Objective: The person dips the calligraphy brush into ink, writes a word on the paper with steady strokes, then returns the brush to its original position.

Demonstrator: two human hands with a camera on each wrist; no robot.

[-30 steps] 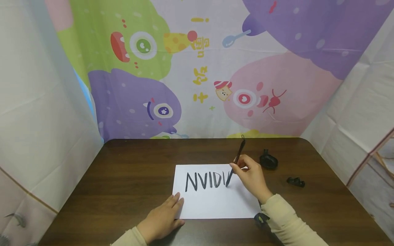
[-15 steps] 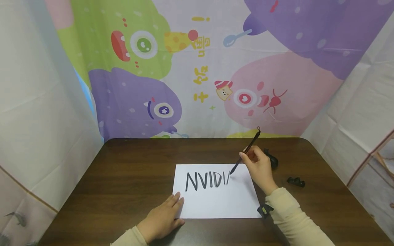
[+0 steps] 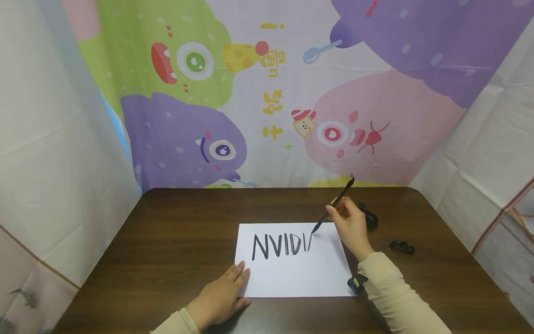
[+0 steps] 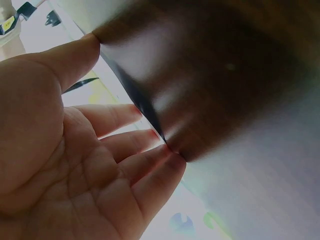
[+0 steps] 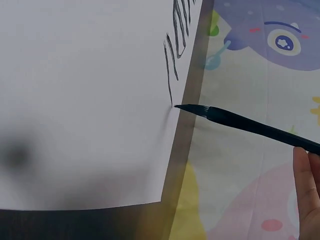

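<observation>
My right hand [image 3: 352, 225] pinches a dark writing brush [image 3: 333, 205] between thumb and fingers, its shaft leaning up to the right. The brush tip is right at the top of a slanted stroke on a white sheet of paper [image 3: 292, 280]. Black brush letters [image 3: 277, 246] reading "NVIDI" run across the upper part of the sheet, followed by that slanted stroke. In the right wrist view the brush [image 5: 250, 126] points at the stroke's end near the paper's edge. My left hand [image 3: 221, 294] lies with extended fingers on the sheet's lower left edge.
Behind the right hand stands a black rounded object [image 3: 370, 220], partly hidden. A small black brush rest [image 3: 402, 247] lies farther right on the brown wooden table [image 3: 167, 241]. Behind the table hangs a cartoon-printed curtain [image 3: 275, 162], with pale cloth on both sides.
My right hand has moved up and right with the brush, its tip going from the bottom to the top of the newest stroke, now in sight. My left hand has stayed put.
</observation>
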